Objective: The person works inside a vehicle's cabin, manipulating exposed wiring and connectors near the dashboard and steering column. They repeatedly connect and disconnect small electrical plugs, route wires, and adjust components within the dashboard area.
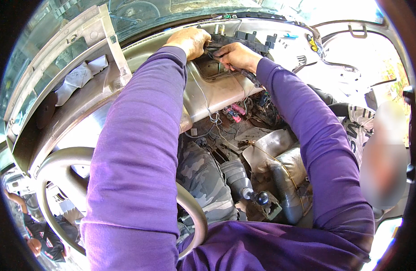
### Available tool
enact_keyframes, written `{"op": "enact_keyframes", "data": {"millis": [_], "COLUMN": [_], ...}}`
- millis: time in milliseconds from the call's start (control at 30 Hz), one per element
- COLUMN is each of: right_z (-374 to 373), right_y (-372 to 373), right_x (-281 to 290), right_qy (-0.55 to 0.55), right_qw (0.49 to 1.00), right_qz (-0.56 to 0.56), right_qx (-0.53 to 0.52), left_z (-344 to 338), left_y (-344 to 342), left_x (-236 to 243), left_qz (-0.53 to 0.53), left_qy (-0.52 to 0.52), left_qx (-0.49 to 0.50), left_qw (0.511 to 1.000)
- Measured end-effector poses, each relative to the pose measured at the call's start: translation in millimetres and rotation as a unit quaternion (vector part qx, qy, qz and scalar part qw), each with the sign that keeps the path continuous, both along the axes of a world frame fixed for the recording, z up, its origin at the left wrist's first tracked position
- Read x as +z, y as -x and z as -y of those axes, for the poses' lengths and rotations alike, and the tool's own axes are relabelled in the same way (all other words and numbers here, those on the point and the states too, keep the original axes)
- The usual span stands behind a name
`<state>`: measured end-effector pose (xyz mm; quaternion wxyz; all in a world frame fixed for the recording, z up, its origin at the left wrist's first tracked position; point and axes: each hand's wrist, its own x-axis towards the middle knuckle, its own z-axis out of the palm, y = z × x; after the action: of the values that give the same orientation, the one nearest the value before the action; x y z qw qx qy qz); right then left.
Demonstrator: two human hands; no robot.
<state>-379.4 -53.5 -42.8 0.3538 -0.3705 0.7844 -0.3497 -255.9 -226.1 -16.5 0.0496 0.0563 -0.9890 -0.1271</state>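
Both my arms, in purple sleeves, reach forward over the opened dashboard [221, 97]. My left hand [190, 41] is closed at the left end of a black plastic part with square connector-like blocks [248, 43]; its fingertips are partly hidden. Just to the right, my right hand [240, 57] is closed around a dark wiring harness [252, 78], whose thicker end comes out below the palm. Thin wires run between the two hands. Beneath them is a rectangular opening [212, 71] in the dashboard. A pale loose wire [199, 86] hangs down from there.
The steering wheel [199, 217] stands below my left arm, with the gear lever knob [261, 198] to its right. Pink connectors [235, 113] and tangled wires hang under the dashboard. Another person in a patterned shirt [359, 124] is at the right. A windshield [171, 11] curves ahead.
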Motion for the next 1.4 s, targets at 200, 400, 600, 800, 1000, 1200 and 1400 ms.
{"op": "enact_keyframes", "data": {"millis": [200,400,600,800,1000,1200,1400], "right_z": [1.5,0.8,3.0,3.0,2.2,12.0,-1.1], "right_y": [1.7,3.7,1.4,3.5,10.1,8.0,8.2], "right_x": [-3.5,-1.8,-6.0,-9.8,-18.7,-20.7,-15.2], "right_qy": [0.01,0.003,0.012,0.031,0.039,0.065,0.064], "right_qw": [0.999,0.999,0.999,0.998,0.998,0.997,0.998], "right_qz": [0.025,0.033,0.03,0.039,0.039,0.046,0.012], "right_qx": [-0.018,-0.008,-0.022,-0.037,-0.034,-0.022,-0.028], "left_z": [2.9,4.5,-0.3,-1.2,-13.7,-1.4,-35.6], "left_y": [1.8,0.7,-0.8,-1.4,3.7,-5.8,9.8], "left_x": [-2.8,-3.5,5.1,1.8,20.4,-27.4,-38.9], "left_qz": [-0.011,-0.009,0.034,0.008,0.078,0.071,0.184], "left_qy": [0.005,0.008,0.007,-0.002,0.004,-0.205,0.143], "left_qx": [-0.003,-0.005,0.011,0.022,0.088,0.107,-0.053], "left_qw": [1.0,1.0,0.999,1.0,0.993,0.97,0.971]}}
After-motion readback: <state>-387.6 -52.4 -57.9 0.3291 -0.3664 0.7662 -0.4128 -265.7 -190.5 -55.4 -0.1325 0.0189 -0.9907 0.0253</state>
